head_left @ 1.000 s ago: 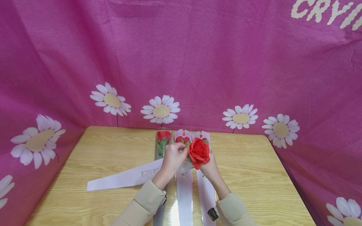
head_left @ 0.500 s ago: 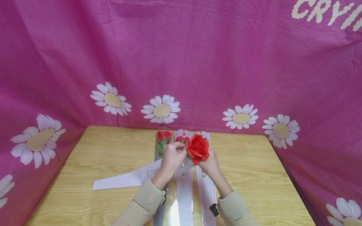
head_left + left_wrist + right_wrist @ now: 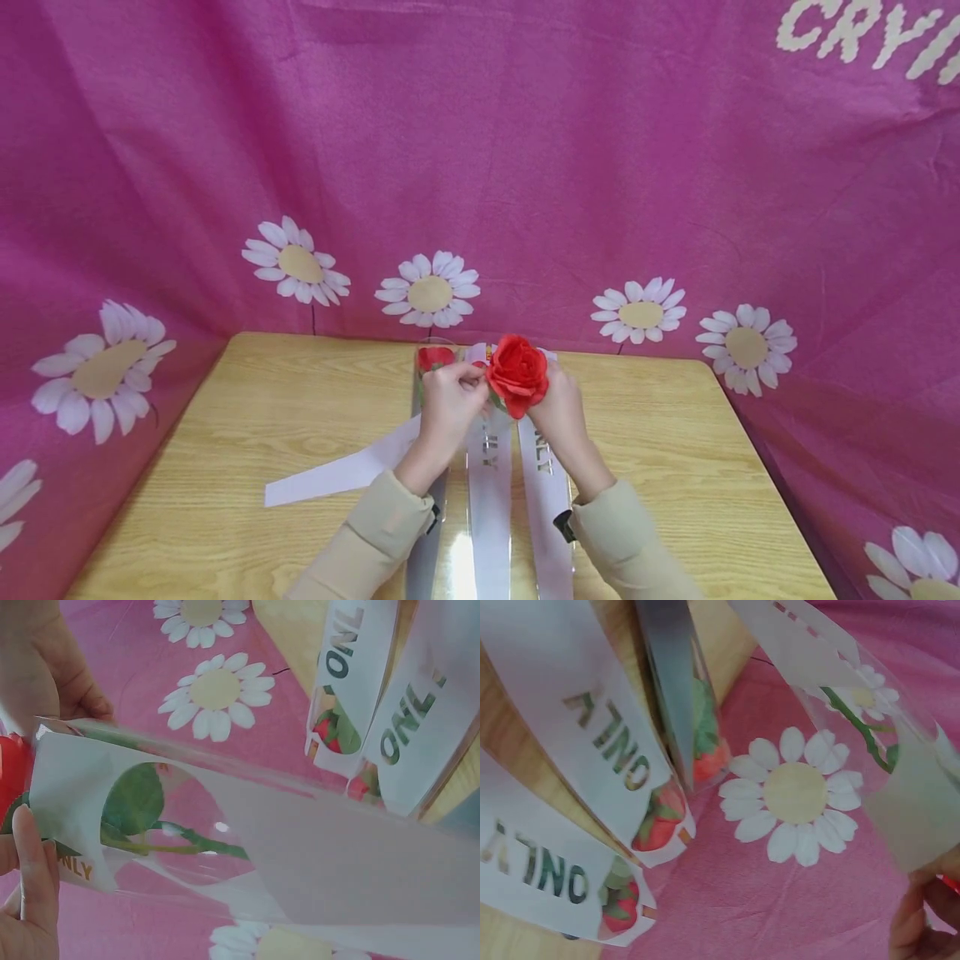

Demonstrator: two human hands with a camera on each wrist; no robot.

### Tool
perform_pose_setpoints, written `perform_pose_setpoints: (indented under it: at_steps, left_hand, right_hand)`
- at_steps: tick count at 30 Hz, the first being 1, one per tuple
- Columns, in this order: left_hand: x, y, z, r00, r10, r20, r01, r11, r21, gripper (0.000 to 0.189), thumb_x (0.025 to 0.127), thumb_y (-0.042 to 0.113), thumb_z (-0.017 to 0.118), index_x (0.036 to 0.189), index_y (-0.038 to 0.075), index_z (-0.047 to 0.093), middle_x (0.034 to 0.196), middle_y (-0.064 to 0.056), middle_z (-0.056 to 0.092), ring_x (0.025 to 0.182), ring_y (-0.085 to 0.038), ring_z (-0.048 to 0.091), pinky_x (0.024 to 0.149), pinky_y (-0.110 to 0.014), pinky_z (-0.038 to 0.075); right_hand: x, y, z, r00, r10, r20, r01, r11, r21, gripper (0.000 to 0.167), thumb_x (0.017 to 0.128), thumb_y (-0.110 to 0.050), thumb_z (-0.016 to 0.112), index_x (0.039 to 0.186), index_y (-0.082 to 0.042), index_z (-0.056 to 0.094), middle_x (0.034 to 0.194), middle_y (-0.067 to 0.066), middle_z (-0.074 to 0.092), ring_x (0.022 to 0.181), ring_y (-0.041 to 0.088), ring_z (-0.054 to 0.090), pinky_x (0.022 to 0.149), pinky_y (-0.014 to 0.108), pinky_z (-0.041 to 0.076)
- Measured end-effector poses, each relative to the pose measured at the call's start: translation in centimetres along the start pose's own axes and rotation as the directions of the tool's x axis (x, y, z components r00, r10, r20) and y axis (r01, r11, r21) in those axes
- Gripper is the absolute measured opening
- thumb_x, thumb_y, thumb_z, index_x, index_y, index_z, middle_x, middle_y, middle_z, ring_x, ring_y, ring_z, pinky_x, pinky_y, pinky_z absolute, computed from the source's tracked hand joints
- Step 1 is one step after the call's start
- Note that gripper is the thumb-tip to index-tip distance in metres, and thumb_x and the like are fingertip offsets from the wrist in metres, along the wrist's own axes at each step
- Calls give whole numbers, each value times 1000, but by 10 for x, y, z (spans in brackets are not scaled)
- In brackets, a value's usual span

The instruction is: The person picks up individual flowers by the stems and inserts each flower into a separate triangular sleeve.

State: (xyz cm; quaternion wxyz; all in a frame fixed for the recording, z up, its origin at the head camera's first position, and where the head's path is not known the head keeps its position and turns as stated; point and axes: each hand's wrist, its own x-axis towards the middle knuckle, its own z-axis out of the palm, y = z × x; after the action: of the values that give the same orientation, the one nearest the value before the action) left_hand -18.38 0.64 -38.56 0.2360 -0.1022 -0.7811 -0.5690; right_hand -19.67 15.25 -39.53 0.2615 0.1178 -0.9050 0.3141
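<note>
A full red rose (image 3: 517,375) stands out of the mouth of a white and clear tapered flower sleeve (image 3: 360,840), raised above the table. Its green stem (image 3: 191,840) shows through the sleeve's clear window in the left wrist view. The left hand (image 3: 450,408) pinches the sleeve's mouth beside the bloom, thumb and forefinger together. On the other side the right hand (image 3: 558,412) holds the sleeve just below the rose; the bloom covers part of its fingers. The sleeve's narrow tail (image 3: 337,473) points to the lower left in the head view.
Under the hands lie two white sleeved roses (image 3: 489,500) lettered ONLY and a grey-backed sleeved rose (image 3: 426,550), side by side on the wooden table (image 3: 675,467). A pink cloth (image 3: 540,167) printed with daisies hangs behind and around the table.
Both hands have moved up and slightly left in the head view, carrying the rose away from the wearer. The sleeve's tail has swung a little to the right.
</note>
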Motion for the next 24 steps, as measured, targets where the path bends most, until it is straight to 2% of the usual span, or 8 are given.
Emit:
perform_pose_setpoints:
  at_steps: [5,9,13,17,24]
  left_hand:
    - [6,6,-10,997,-77,2,77,997,-18,4,76,-6,64,75,-10,66,62,-16,64,42,-16,59,41,-18,48]
    - [15,11,-20,992,-119,32,118,992,41,5,77,-4,65,77,-8,67,61,-13,64,42,-13,58,42,-20,48]
    - [24,16,-32,985,-144,90,134,985,106,7,77,-1,67,81,-7,69,62,-11,64,43,-13,58,45,-21,50]
    - [31,19,-41,974,-177,145,153,975,164,12,77,2,69,86,-6,69,64,-10,63,44,-11,58,48,-21,51]
    - [40,26,-46,961,-217,174,160,942,294,8,79,0,66,85,-4,69,70,-12,66,48,-11,59,49,-21,51]
  right_hand:
    - [9,-2,-5,996,61,73,-66,995,70,9,68,-1,63,77,1,63,71,14,62,64,31,58,56,43,47]
    - [17,-5,-8,987,80,139,-100,985,142,6,66,3,62,73,2,62,63,12,60,57,20,50,53,33,43]
    - [25,-7,-11,983,86,164,-120,970,212,7,62,7,63,69,5,64,58,13,60,51,10,45,47,25,40]
    - [31,-11,-13,980,97,172,-134,967,217,4,61,6,64,64,4,65,54,12,60,49,7,42,45,23,38]
    - [36,-20,-14,984,58,166,-88,981,175,2,62,1,68,63,0,67,55,10,62,50,11,44,46,24,38]
